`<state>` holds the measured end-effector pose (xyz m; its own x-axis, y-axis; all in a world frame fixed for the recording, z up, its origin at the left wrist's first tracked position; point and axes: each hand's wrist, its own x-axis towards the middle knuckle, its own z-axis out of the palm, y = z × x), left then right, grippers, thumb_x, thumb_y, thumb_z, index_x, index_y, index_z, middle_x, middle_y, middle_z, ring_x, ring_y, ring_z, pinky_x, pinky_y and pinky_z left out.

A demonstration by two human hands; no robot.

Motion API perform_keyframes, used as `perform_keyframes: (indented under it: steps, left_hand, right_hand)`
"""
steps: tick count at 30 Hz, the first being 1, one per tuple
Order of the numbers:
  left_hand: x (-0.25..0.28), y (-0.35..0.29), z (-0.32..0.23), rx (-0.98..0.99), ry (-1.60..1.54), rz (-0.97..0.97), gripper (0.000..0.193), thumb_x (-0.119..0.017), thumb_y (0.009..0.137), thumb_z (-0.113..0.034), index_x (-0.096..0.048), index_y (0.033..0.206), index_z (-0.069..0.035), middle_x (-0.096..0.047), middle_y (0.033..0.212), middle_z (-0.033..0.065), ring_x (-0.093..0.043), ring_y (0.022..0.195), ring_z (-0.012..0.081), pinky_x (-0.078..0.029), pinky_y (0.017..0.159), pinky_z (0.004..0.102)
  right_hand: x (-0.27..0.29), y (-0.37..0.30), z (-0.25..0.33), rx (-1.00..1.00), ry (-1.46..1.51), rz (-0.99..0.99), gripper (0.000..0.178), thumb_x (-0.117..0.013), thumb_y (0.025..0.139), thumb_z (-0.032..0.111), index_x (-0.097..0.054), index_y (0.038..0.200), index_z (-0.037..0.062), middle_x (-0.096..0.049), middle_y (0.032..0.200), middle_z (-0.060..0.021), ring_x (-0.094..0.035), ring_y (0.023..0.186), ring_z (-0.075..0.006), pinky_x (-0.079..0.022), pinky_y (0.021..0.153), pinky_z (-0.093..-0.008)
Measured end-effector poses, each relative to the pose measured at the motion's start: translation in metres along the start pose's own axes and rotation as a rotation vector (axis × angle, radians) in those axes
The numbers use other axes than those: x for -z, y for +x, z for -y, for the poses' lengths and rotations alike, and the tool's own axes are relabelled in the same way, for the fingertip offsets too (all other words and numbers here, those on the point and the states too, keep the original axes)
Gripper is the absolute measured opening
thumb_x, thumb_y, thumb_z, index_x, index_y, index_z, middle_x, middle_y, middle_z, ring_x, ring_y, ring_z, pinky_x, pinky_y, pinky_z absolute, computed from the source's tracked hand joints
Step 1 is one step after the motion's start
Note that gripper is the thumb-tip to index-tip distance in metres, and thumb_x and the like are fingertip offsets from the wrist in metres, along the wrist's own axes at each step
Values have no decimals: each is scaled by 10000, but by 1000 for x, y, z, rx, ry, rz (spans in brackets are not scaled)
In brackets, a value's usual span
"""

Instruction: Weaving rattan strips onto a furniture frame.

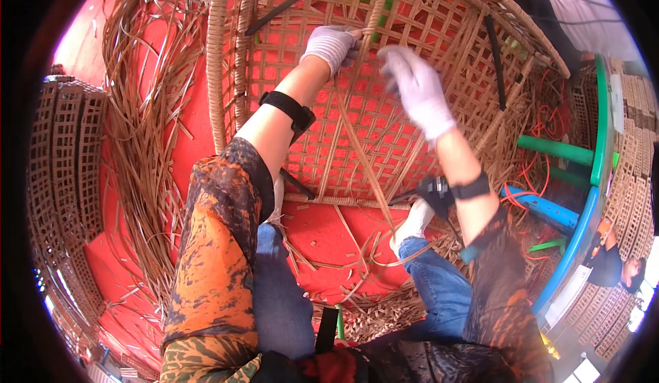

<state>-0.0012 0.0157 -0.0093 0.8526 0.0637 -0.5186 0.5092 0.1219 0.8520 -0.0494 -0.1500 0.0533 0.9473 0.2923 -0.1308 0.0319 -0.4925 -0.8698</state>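
Note:
A large woven rattan frame (322,170) with an open lattice and cane-wrapped edges lies before me. My left hand (331,47), in a striped white glove, is closed at the lower end of a cane-wrapped bar (376,9); what its fingers pinch is hidden. My right hand (417,89), in a white glove and slightly blurred, is to the right of that bar. Its fingers reach out toward the left hand, and nothing shows in them. Below the hands, a long loose rattan strip (364,156) slants down across the lattice toward my right foot.
A thick bundle of loose strips (137,143) lies on the red floor covering (316,239) at left. Stacked woven panels (65,149) stand at the far left. Green and blue furniture rails (597,136) and orange cord (546,119) are at right. Cut scraps lie around my feet.

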Motion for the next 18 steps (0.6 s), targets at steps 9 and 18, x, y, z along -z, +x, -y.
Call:
perform_keyframes:
  steps: [9,18]
  left_hand:
    - [-3,5,-3,161,210,66,260,-625,836,-302,-669,899,-54,-655,753,40,-601,609,153,-480,503,306]
    - [5,-8,3,-92,412,180,260,-512,858,-143,-671,1063,-143,-629,730,37,-572,605,127,-468,552,284]
  right_hand:
    - [9,93,-29,-138,-112,318,244,-540,886,262,-610,1029,77,-502,628,27,-478,550,-87,-400,498,-242]
    - [16,-4,23,-103,145,119,175,-601,882,227,-648,900,59,-530,601,16,-487,541,-63,-417,498,-232]
